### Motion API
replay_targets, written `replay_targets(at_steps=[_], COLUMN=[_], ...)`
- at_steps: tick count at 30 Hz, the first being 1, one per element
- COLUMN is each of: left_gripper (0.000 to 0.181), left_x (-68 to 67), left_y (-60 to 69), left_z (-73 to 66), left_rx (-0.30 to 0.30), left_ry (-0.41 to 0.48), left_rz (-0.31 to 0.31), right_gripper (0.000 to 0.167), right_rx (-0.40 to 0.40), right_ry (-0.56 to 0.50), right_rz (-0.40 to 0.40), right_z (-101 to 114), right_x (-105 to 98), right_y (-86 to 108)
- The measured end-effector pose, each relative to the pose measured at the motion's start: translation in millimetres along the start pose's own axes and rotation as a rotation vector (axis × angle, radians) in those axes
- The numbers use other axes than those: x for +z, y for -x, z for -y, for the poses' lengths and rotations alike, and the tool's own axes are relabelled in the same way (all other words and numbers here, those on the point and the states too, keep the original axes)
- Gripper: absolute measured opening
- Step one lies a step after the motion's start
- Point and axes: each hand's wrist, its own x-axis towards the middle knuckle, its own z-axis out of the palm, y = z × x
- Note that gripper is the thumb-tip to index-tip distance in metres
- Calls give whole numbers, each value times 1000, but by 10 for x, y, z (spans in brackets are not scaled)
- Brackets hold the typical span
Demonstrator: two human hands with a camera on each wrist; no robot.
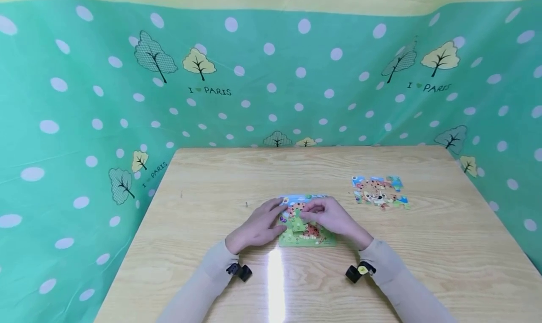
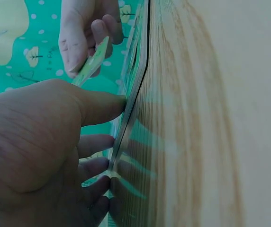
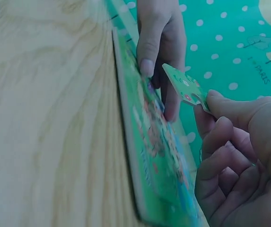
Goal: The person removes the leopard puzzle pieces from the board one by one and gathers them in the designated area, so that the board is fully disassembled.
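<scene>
A puzzle board [image 1: 326,240] with a spotted animal picture lies flat on the table. My left hand [image 1: 259,223] rests along its left side, thumb and fingers spread on the edge; in the left wrist view the left hand [image 2: 36,142] touches the board's rim. Between thumb and fingers, my right hand [image 1: 332,216] pinches a green puzzle piece [image 1: 298,223] above the board. The right wrist view shows this piece [image 3: 185,87], with small flowers printed on it, tilted and clear of the board [image 3: 140,175], held by the right hand [image 3: 249,151].
Several joined or closely laid puzzle pieces [image 1: 377,198] lie on the wooden table [image 1: 203,182] to the right, beyond the board. A green dotted cloth [image 1: 254,78] hangs behind the table and at both sides. Light reflects off the tabletop near the front.
</scene>
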Motion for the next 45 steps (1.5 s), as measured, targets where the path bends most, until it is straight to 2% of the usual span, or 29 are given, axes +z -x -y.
replay_targets(at_steps=[13,19,26,36,45], left_gripper=[66,65,65,68,70], left_x=[-13,-17,-20,22,23], left_y=[27,19,22,29,4], left_z=[-3,-21,-25,0,26], left_rx=[16,24,17,-5,-6], left_ry=[16,22,24,27,9], left_rz=[-5,-4,-5,-1,1], right_gripper=[22,28,36,37,40], right_rx=[54,69,128,151,182], right_ry=[31,78,132,174,211], right_rz=[-63,-103,-132,-161,-190], right_z=[-153,-217,-301,-445,-509], right_x=[-254,-396,-556,-800,-906], right_y=[114,194,269,411,475])
